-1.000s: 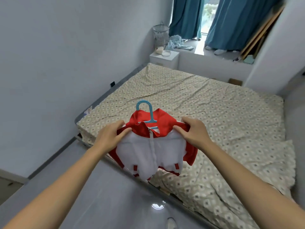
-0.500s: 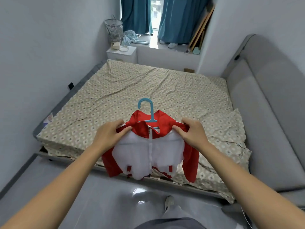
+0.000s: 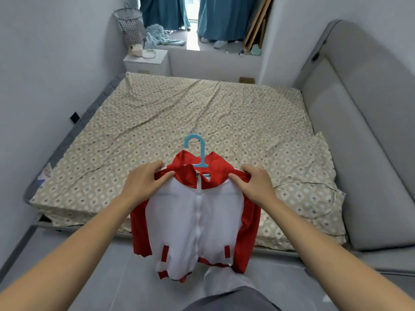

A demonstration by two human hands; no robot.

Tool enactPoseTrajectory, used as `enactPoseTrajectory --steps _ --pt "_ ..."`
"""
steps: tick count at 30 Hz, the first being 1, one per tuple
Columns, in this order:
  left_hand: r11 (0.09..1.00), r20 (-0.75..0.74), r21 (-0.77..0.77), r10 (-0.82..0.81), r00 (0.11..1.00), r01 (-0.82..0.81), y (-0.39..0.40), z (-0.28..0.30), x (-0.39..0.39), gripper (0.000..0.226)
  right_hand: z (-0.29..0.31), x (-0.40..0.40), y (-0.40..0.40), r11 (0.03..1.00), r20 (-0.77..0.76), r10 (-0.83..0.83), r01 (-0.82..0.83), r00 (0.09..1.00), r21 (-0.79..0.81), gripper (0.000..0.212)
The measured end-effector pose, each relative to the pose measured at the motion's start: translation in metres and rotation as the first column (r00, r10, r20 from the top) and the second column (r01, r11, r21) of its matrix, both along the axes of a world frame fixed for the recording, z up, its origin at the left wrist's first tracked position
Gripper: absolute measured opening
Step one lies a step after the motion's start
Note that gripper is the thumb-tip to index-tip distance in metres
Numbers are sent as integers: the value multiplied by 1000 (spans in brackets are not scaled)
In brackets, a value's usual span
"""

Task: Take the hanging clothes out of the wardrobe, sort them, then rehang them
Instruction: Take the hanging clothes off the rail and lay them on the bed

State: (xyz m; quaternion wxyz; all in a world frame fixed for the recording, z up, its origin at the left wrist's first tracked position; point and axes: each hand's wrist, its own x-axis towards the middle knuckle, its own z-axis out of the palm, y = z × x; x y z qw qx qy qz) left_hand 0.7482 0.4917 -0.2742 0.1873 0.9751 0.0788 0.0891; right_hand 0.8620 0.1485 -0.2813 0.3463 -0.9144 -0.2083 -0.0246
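Note:
A small red and white zip jacket [image 3: 195, 223] hangs on a blue plastic hanger [image 3: 197, 151], whose hook sticks up above the red collar. My left hand [image 3: 143, 182] grips the jacket's left shoulder and my right hand [image 3: 253, 185] grips its right shoulder. I hold it up in front of me over the foot of the bed [image 3: 179, 122], its hem and red sleeves dangling above the grey floor. The wardrobe is out of view.
The bed's patterned beige sheet is rumpled. A grey padded headboard [image 3: 359, 131] runs along the right. Beyond the bed stand a white nightstand [image 3: 146, 61], a wire basket [image 3: 130, 25] and teal curtains [image 3: 215, 16]. My leg and shoe [image 3: 222, 281] show below the jacket.
My view has swung right, then closer to the bed's foot, bringing the headboard into sight. Both hands keep the same grip on the jacket, which now hangs fully spread.

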Motion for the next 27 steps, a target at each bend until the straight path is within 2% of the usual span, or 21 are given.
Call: enactPoseTrajectory --steps 4,10,18,21,24,25,27 --pt "999 -70 -30 -15 997 13 19 -36 58 51 -35 55 18 999 -92 -4 1 996 -34 57" --pt "997 -202 -76 -16 979 1 45 -106 184 50 -101 182 51 995 -219 -8 -15 976 -103 55" --pt "999 -284 -31 18 959 -28 81 -212 343 45 -198 342 96 966 -282 -30 -44 959 -253 51" --pt "998 -323 11 54 945 -54 86 -246 379 40 -237 380 110 948 -303 -38 -61 952 -313 46" --pt "993 -375 60 117 920 -102 88 -275 400 36 -271 406 118 928 -328 -60 -69 943 -366 31" --pt "989 -391 61 147 908 -134 86 -281 403 37 -278 411 120 919 -343 -60 -82 938 -386 31" --pt "981 -418 51 193 888 -189 81 -284 405 42 -283 414 123 907 -376 -61 -106 925 -407 43"
